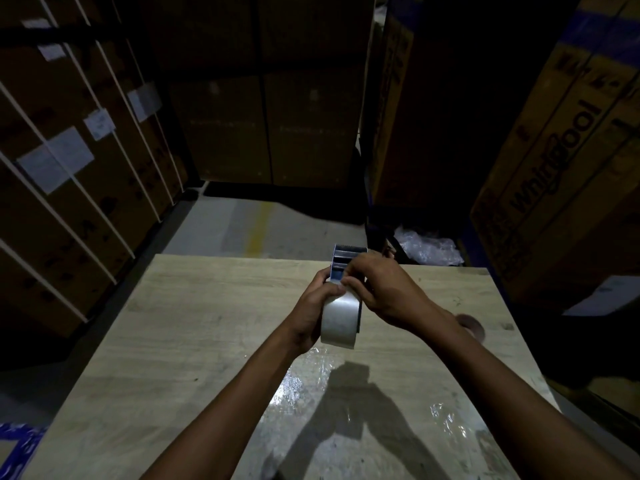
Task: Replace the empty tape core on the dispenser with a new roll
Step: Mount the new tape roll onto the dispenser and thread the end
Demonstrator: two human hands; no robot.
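Above the wooden table [180, 323] I hold a metal tape dispenser [348, 259] with a roll of clear tape [339, 320] sitting in it. My left hand [311, 306] wraps the left side of the roll and dispenser from below. My right hand [384, 289] comes over the top right, its thumb and fingers pinching at the tape's top near the dispenser's serrated front end. A brown empty core [471, 325] lies on the table to the right, partly hidden behind my right forearm.
Stacked cardboard boxes [69, 174] strapped with white bands stand to the left, more tall boxes [561, 161] at the right and back. Crumpled clear plastic [429, 251] lies on the floor beyond the table. Shiny film patches [304, 382] stick to the tabletop.
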